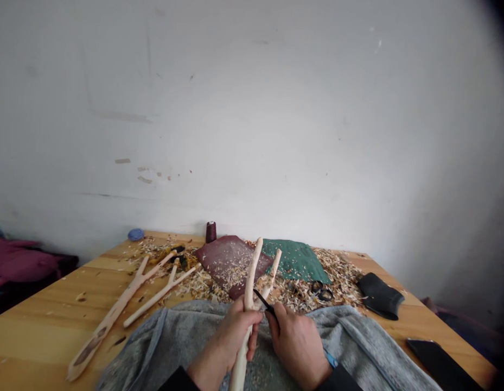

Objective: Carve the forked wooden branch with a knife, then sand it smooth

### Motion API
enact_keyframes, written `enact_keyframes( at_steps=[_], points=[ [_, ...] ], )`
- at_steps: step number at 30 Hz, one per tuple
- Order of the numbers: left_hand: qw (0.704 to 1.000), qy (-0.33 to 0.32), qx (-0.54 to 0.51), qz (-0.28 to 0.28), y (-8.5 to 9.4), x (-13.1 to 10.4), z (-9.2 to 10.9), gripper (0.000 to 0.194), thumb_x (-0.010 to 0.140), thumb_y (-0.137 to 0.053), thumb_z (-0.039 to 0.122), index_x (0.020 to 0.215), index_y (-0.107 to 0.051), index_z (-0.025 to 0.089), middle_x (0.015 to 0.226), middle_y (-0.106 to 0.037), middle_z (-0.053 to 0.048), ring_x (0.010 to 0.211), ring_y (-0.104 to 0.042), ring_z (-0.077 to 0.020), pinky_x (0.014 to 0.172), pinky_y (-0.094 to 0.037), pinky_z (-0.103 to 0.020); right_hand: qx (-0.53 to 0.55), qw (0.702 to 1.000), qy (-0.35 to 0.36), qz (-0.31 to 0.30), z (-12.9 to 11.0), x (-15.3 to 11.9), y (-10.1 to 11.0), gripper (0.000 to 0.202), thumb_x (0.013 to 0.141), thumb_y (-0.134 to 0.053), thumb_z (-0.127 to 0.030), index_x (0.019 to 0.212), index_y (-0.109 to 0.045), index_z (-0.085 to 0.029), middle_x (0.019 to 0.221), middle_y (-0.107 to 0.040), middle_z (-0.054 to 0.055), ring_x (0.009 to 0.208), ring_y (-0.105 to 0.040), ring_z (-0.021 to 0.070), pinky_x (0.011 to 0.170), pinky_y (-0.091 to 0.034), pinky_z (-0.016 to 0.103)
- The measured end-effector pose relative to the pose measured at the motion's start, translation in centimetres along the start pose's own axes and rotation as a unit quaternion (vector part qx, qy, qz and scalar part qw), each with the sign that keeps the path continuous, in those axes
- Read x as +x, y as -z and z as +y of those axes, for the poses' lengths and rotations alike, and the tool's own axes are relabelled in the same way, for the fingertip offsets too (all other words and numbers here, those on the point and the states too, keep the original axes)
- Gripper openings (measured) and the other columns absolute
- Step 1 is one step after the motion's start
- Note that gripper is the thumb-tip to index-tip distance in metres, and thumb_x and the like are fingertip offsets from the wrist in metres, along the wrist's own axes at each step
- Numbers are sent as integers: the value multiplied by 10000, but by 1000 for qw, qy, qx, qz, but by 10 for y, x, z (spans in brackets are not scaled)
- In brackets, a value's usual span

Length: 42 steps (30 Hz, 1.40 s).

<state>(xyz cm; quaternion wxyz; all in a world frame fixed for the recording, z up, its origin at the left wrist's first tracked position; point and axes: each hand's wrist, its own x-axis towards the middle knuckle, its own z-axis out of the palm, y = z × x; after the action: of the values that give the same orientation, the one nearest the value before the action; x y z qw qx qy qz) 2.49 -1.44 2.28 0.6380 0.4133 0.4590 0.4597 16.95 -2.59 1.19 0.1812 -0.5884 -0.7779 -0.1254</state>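
Upright over my lap stands a peeled forked stick (253, 271), pale and smooth, with its two prongs pointing up. My left hand (235, 328) is wrapped round it just below the fork. A knife (263, 300) with a dark, narrow blade is in the closed fingers of my right hand (298, 339). Its blade lies near the base of the shorter right prong; whether it touches the wood, I cannot tell. My right fingers hide most of the handle. Beneath both hands a grey cloth (186, 336) covers my lap.
Two more peeled forked sticks, one large (113, 315) and one small (158, 296), lie left on the wooden table (36, 326). Wood shavings surround maroon (231, 260) and green sheets (296, 258). Scissors (323, 291), black material (381, 296) and a phone-like slab (442, 361) lie right. A thread cone (211, 232) stands behind.
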Motion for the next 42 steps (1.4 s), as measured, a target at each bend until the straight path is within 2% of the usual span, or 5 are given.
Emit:
enact_keyframes(
  at_steps=[17,26,28,34,42],
  points=[
    [1000,4,1,3,-3,-4,6,295,562,-643,361,759,-464,233,407,-454,112,252,-343,-83,215,-286,-181,14,1000,2,-1,0,0,1,169,969,-476,-261,830,-564,-225,709,-690,-1,583,-669,179,491,-205,297],
    [1000,10,-8,-25,-3,-8,8,378,589,-633,330,932,-543,199,384,-454,119,232,-305,-89,230,-265,-189,-17,998,-64,16,26,8,-1,204,987,-464,-311,829,-560,-227,720,-698,-1,561,-657,171,485,-175,289],
    [1000,8,-10,-24,-2,-7,8,363,587,-633,330,915,-543,202,380,-449,118,236,-313,-92,228,-269,-188,-18,998,-53,19,24,7,-3,188,983,-471,-297,832,-559,-225,715,-697,-2,554,-651,162,484,-176,285],
    [1000,-10,-11,5,0,-3,7,277,580,-657,377,708,-457,236,399,-445,105,248,-334,-76,223,-275,-176,13,999,26,24,1,-1,-1,169,963,-491,-264,812,-550,-218,702,-681,-6,569,-650,151,491,-209,279],
    [1000,-12,-7,9,0,-1,5,241,599,-633,362,703,-457,234,391,-442,106,240,-327,-72,224,-274,-175,26,999,18,12,-1,0,4,153,958,-505,-250,818,-554,-214,712,-687,-5,589,-655,150,495,-216,271]
  ],
)
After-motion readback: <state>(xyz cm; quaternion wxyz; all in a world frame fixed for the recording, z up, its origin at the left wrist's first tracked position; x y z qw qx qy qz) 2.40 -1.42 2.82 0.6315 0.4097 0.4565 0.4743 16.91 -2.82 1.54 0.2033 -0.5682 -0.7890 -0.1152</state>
